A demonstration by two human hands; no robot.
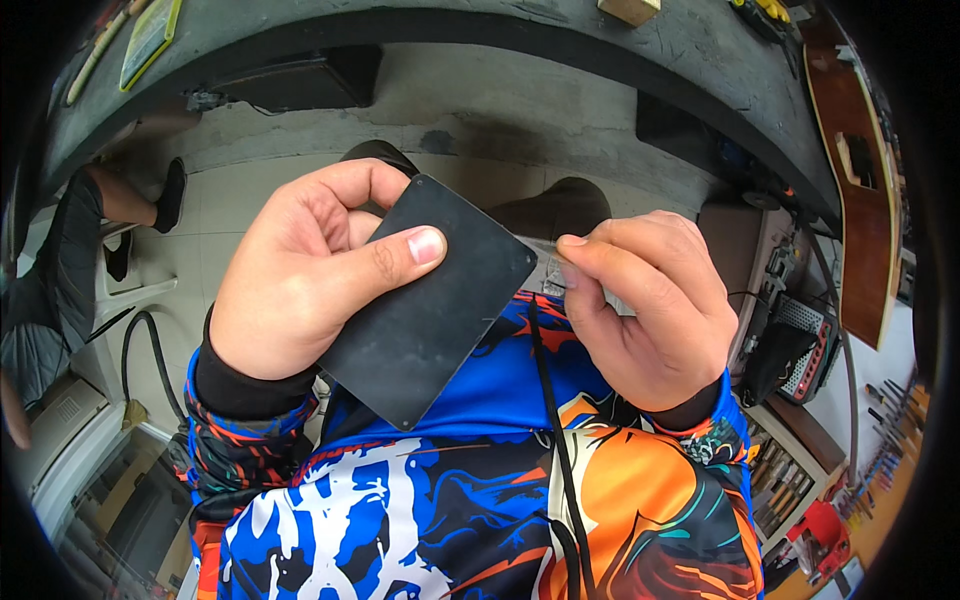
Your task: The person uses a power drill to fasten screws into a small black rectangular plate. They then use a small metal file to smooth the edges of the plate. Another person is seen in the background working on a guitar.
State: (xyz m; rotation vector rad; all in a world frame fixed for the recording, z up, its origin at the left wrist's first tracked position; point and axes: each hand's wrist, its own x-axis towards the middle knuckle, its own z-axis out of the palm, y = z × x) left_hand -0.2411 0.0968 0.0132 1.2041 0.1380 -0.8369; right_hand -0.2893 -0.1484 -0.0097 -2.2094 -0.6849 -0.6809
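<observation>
My left hand (300,260) grips a flat black rectangular plate (440,295) with rounded corners and small holes at the corners. The thumb presses on its upper face, while the other fingers are mostly hidden behind it. The plate is turned cornerwise in front of my chest. Just right of its right corner, my right hand (645,300) is closed in a pinch. Between its thumb and forefinger is a thin, see-through strip (546,247) that reaches toward the plate's corner; whether it touches the plate I cannot tell.
A grey workbench (450,28) curves across the far side, bearing a small wooden block (630,9) and a yellow-edged flat case (150,42). At the right hangs a brown guitar body (862,200), with several tools below it. Another person's leg (125,195) shows at the left.
</observation>
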